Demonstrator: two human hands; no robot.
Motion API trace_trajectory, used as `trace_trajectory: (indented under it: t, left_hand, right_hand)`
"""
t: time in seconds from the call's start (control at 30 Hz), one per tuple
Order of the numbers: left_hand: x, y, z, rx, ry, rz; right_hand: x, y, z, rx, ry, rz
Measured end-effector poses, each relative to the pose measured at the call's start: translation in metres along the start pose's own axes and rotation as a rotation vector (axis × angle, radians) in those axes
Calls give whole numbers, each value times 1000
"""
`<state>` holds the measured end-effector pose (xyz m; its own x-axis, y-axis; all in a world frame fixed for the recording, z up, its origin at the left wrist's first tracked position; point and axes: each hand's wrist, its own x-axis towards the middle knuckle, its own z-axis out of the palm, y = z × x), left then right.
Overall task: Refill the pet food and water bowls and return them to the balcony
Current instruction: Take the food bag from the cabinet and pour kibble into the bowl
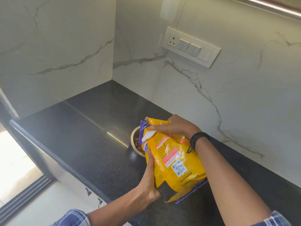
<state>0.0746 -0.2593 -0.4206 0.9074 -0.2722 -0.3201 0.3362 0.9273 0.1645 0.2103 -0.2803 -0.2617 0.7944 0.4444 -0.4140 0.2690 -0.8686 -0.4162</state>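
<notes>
The bowl (pixel 136 141) sits on the tabletop (pixel 81 136), ahead of the left hand (pixel 149 181) and left of the right hand (pixel 177 128). Between both hands the food bag (pixel 172 160) tilts, its open end over the bowl, with kibble (pixel 140 146) in the bowl.

Blue plaid sleeves (pixel 76 216), black wristband (pixel 197 138)

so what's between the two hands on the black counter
In the head view, the yellow dog food bag lies between them: the left hand grips its lower side, the right hand its top, tipped over the steel bowl.

Marble walls (pixel 65 46), seemingly granite counter (pixel 81 136)
</notes>
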Motion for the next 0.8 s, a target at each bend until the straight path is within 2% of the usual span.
trace_trajectory:
  t: [0.17, 0.37, 0.67, 0.8]
  left_hand:
    - [1, 0, 2, -10, 23, 4]
    - [4, 2, -1, -76, -88, -19]
    - [3, 3, 3, -117, -133, -17]
    - [2, 4, 4, -78, -38, -8]
  right_hand:
    - [2, 1, 0, -131, 5, -16]
    - [13, 8, -4, -252, 84, -18]
    - [21, 13, -10, -206, 61, -31]
    - [23, 8, -5, -161, 38, -39]
